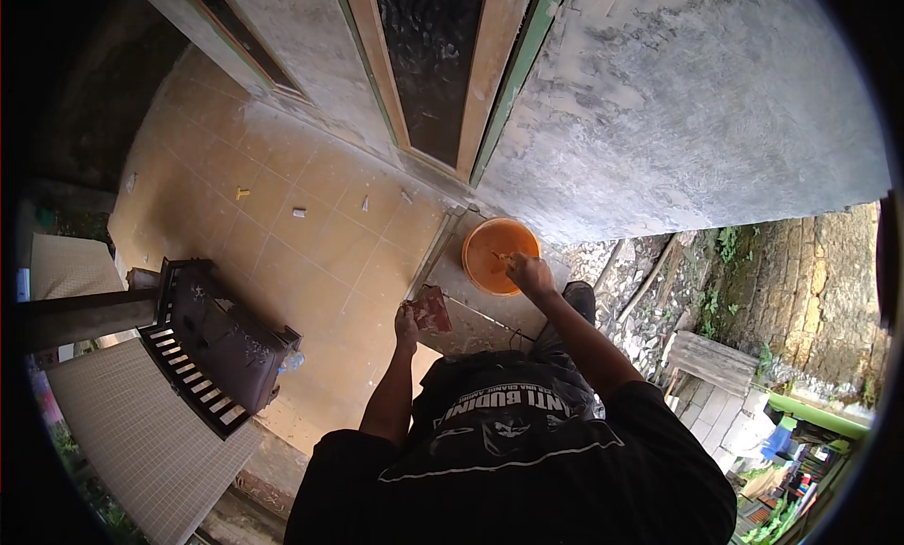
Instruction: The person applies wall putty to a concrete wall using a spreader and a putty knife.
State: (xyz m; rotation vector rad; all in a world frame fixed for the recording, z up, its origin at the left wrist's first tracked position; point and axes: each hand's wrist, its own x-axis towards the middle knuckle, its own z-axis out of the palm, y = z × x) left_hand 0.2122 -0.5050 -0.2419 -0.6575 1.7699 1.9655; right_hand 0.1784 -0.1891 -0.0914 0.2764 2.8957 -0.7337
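My left hand (pixel 406 328) is closed on the edge of a flat, reddish-brown board (pixel 432 310) with pale smears, held in front of my body. An orange bucket (pixel 478 272) stands ahead of me by the foot of the wall. Over its right rim reaches my right hand (pixel 533 276), closed around a small handled tool (pixel 504 259). The tool's lower end is down inside the bucket, and its exact kind is too small to tell. The bucket's contents look orange-brown in the shade.
A grey plastered wall (pixel 650 112) rises ahead, beside a wood-framed window (pixel 428 65). Left lies a tan tiled floor (pixel 311 234) with small scraps and a dark slatted bench (pixel 221 342). Rubble and sticks (pixel 650 276) cover the ground at right, near a wooden bench (pixel 711 361).
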